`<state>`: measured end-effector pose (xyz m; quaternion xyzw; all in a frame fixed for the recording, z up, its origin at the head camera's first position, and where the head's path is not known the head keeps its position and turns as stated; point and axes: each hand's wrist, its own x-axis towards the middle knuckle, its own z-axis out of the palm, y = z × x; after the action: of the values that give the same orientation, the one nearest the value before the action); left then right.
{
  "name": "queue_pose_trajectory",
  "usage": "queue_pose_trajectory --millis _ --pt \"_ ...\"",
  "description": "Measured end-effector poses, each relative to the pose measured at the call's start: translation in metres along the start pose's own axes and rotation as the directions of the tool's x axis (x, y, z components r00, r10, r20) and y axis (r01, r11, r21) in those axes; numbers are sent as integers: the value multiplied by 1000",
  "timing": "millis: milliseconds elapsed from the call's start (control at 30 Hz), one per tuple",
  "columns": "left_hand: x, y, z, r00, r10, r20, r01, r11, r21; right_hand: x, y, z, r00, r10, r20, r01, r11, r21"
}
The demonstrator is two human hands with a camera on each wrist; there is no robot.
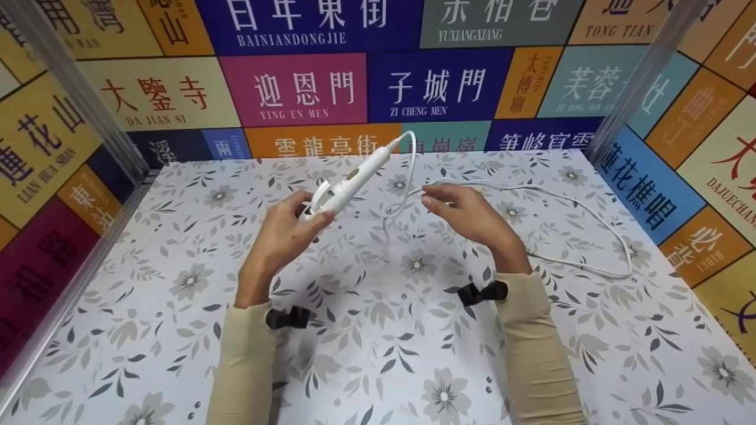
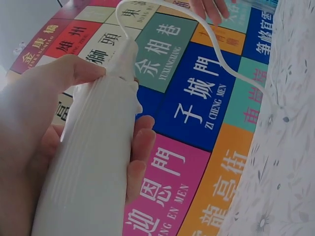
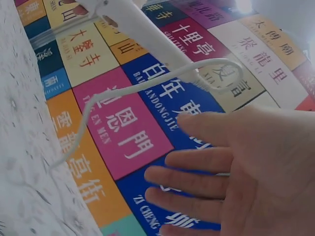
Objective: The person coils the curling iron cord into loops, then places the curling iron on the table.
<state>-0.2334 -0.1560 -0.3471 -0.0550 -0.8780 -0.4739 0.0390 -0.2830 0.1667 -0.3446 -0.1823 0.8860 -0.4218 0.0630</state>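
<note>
Head view: with the left hand (image 1: 286,230), grips a white corded hair-styling iron (image 1: 351,186) above the floral tabletop (image 1: 366,354); holds the right hand (image 1: 466,213) near the cord (image 1: 413,159), fingers extended, grasping nothing. Seems to have lifting done but leaves the cord unbundled, looping rightward, before walls of colourful Chinese-lettered panels (image 1: 295,88).
</note>
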Motion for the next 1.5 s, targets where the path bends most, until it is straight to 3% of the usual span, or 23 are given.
queue_pose_trajectory --millis 200,433,667,867,1167,1233,1333,1500 --pt "1 -3 0 1000 6 9 -6 1000 -3 9 13 14 995 -94 15 90 979 182" --pt "2 -8 0 1000 19 -3 -19 1000 2 19 20 26 976 -179 120 130 932 339" --pt "1 -6 2 999 51 -12 -51 999 18 20 21 33 935 -312 168 219 882 417" --pt "2 -6 2 996 79 42 -80 996 37 22 28 36 898 -388 207 249 836 489" --pt "-1 -4 0 994 86 65 -85 996 -20 23 33 34 859 -437 268 276 834 477" --pt "-2 -4 0 990 110 85 -109 994 -26 23 32 33 869 -407 283 252 854 455" --pt "-4 -4 0 976 172 136 -170 985 -22 23 31 32 908 -309 283 183 900 396" --pt "-6 -5 2 950 237 204 -241 971 -7 20 24 28 979 -133 154 78 946 316"
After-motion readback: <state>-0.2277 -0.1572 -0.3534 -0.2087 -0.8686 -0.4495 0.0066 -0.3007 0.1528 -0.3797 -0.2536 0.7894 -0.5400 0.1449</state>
